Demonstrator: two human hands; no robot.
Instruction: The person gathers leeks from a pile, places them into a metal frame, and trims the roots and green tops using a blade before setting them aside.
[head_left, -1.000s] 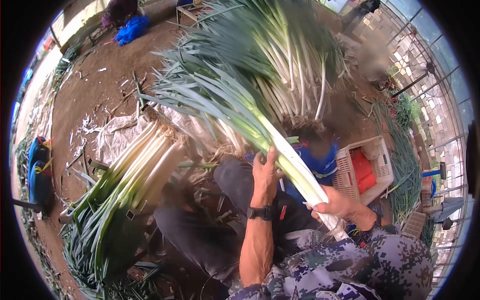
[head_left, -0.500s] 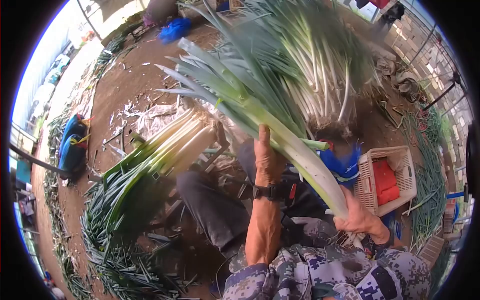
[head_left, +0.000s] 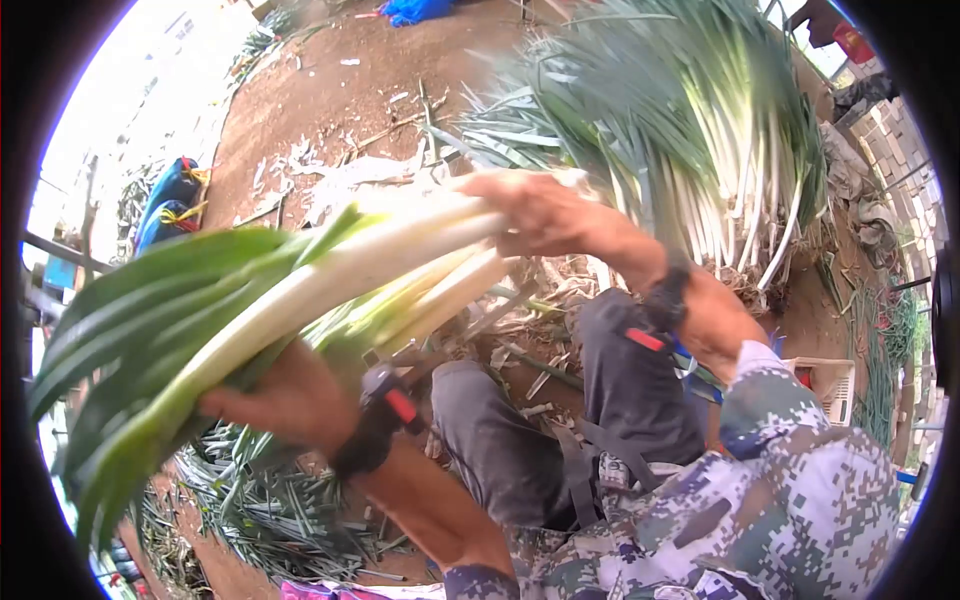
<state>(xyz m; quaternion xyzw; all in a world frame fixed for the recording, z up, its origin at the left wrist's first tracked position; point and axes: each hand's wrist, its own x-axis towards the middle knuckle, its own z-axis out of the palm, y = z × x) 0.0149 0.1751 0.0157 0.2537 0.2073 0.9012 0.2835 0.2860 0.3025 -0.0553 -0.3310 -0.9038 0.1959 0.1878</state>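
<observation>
1 leek (head_left: 340,278) is in the air at near left, over the stack of laid-out leeks (head_left: 465,285). Our right hand (head_left: 545,215) has its grip closed round the white end. Our left hand (head_left: 285,400) is under the green leaves, but blur hides the grip, so we cannot tell. Our read: small stack done, big pile (head_left: 700,140) far right left to do.

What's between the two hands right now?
In the head view, the white stalk of the leek runs from the left hand to the right hand; stacked leeks lie just behind.
</observation>
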